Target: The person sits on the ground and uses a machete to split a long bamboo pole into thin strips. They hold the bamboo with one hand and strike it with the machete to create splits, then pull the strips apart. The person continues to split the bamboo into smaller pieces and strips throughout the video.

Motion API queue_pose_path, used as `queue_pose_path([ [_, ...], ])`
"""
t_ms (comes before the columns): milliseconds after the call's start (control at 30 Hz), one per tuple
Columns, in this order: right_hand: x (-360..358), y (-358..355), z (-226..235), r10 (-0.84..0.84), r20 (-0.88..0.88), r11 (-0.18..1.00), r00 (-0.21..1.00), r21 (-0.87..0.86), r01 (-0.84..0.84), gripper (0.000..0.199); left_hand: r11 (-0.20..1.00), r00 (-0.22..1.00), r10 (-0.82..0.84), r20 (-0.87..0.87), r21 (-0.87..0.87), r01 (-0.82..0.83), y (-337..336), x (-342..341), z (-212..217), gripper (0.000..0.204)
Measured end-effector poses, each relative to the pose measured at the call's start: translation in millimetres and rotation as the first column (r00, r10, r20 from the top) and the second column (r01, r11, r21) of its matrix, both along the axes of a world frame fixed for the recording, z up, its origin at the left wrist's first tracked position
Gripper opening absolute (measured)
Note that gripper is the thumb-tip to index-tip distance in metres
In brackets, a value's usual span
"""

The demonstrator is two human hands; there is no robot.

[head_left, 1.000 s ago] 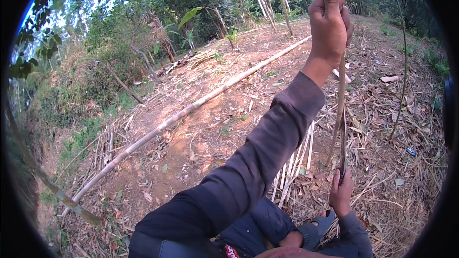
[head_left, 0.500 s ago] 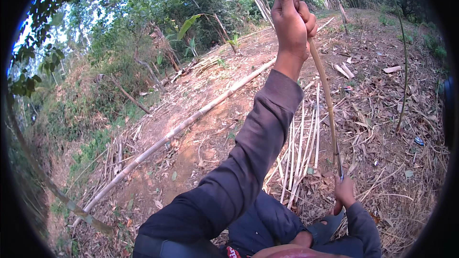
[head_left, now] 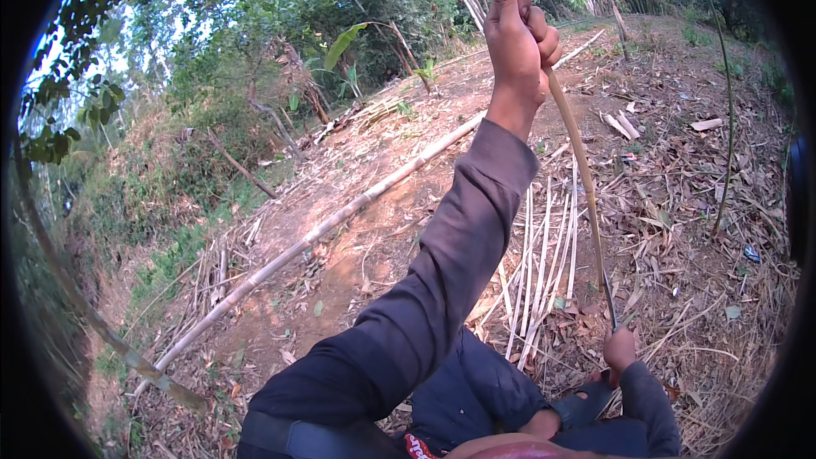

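Note:
My left hand [head_left: 520, 42] is raised at the top of the view, its fingers wrapped round a long tan bamboo strip [head_left: 580, 149]. The strip slants down from this fist toward my right hand. Low on the right, my right hand [head_left: 621, 348] is closed on the handle of a knife, which the fingers mostly hide. The narrow dark knife blade [head_left: 609, 302] points up and lies against the strip's lower end. Several pale split bamboo strips [head_left: 544, 263] lie on the ground left of the knife, in front of my legs.
A long bamboo pole [head_left: 340, 212] crosses the sloping ground on the left. Dry leaves and shavings [head_left: 671, 229] litter the right side. A thin green stem [head_left: 729, 119] stands at the far right. A curved trunk [head_left: 119, 344] leans at the left rim, with bushes behind.
My right hand and the knife have shifted slightly down and to the right along the strip's lower end. My left hand keeps its grip, nearly unmoved. The view has turned slightly.

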State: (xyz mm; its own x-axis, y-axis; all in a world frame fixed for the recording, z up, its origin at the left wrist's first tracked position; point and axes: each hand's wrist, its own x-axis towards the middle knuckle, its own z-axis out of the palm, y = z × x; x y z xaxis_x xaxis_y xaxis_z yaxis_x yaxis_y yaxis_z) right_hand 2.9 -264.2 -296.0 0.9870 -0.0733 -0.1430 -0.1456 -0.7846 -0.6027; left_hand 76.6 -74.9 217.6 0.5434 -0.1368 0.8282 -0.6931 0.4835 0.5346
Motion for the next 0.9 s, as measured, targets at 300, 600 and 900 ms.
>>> queue_pose_path([
  [300,-15.3,20.1,31.2,0.012,0.195,0.984,0.981,0.170,-0.046,0.021,0.984,0.986,0.165,0.021,-0.068,-0.163,11.9,8.5,-4.2,0.054],
  [600,-36.8,43.9,120.4,-0.012,0.644,0.945,0.765,0.257,-0.201,0.045,0.971,0.977,0.213,-0.002,-0.109,-0.212,45.6,14.5,-6.3,0.052],
  [900,-12.9,-33.1,-44.9,0.050,0.257,0.996,0.965,0.063,-0.069,0.025,0.945,0.955,0.280,-0.100,-0.145,-0.293,54.4,11.5,-5.9,0.051],
])
